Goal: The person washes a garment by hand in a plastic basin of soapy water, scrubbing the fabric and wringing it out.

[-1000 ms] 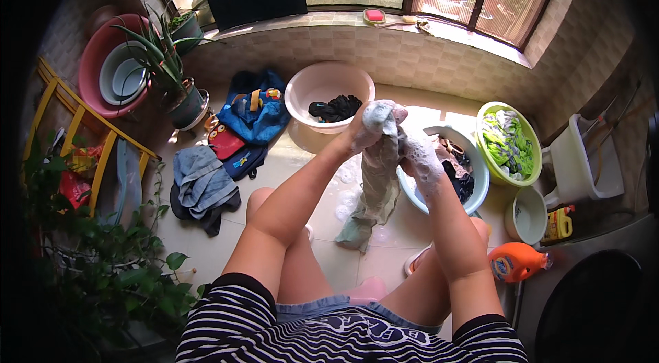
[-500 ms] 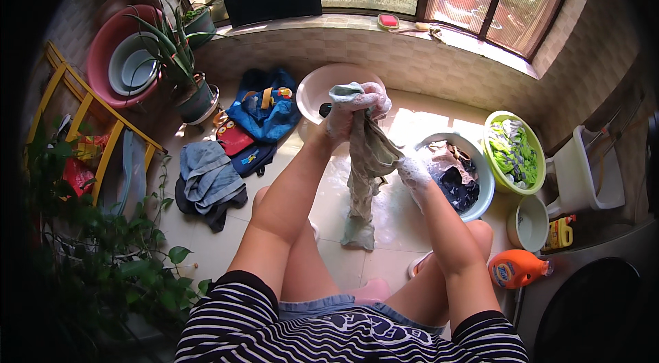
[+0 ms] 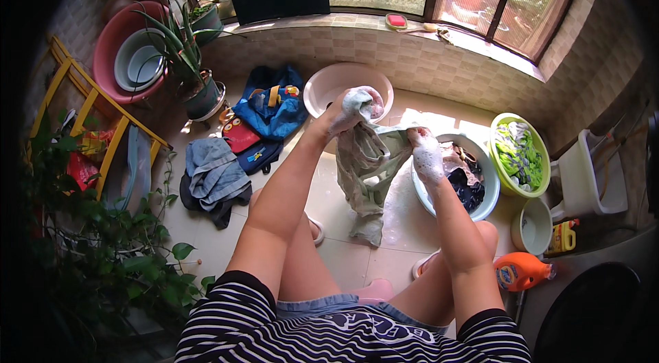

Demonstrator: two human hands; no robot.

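A wet grey-green garment (image 3: 371, 171) hangs between my two hands over the tiled floor. Soapy foam covers my left hand (image 3: 357, 110), which is closed around a bunched upper part of the cloth. My right hand (image 3: 424, 151), also foamy, pinches the garment's other upper side, so the fabric stretches between them. Beyond my left hand stands a pale pink basin (image 3: 317, 92); what lies inside is mostly hidden. Beside my right hand is a light blue basin (image 3: 489, 199) with dark and pinkish clothes (image 3: 461, 174) in it.
On the right are a lime-green basin (image 3: 544, 181) of clothes, a small pale basin (image 3: 532, 225), a white plastic chair (image 3: 592, 174) and an orange detergent bottle (image 3: 522, 271). To the left lie denim clothes (image 3: 216, 171), blue bags (image 3: 274, 116), potted plants (image 3: 203, 98) and a yellow rack (image 3: 89, 98).
The garment has gone from a narrow hanging bunch to spread wider between my hands. My right hand has risen, pulling its side up. The view has shifted slightly.
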